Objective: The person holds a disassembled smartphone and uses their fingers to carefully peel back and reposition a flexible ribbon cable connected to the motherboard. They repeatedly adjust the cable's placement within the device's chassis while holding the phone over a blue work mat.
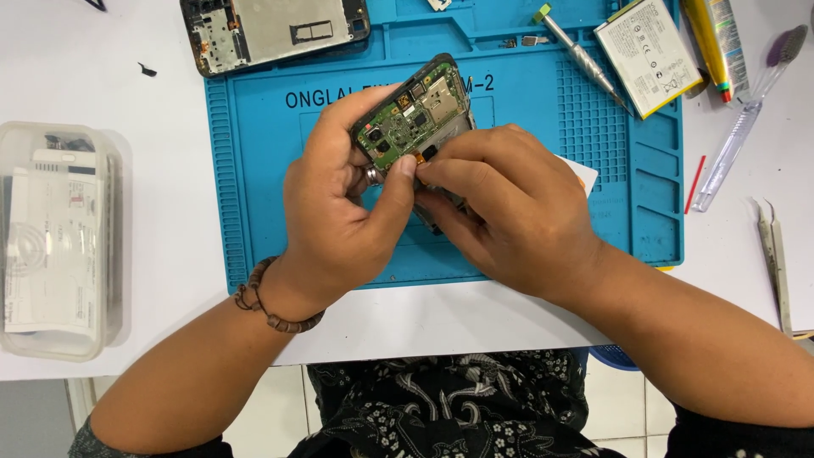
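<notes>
Both hands [339, 212] around opened phone [415, 114]

Both forearms come up from the bottom edge and converge mid-frame. Left hand [335, 208] curled, palm turned inward, thumb stretched across toward the right, beaded bracelet [270, 309] on its wrist. Right hand [509, 208] back-up, fingers bent and pinched together, fingertips meeting the left thumb.

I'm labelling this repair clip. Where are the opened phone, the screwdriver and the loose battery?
Opened phone [411, 114], head view: on its green circuit board, held in both hands.
Screwdriver [583, 59], head view: on its metal shaft, on the blue mat.
Loose battery [649, 55], head view: middle of its white label.
</notes>
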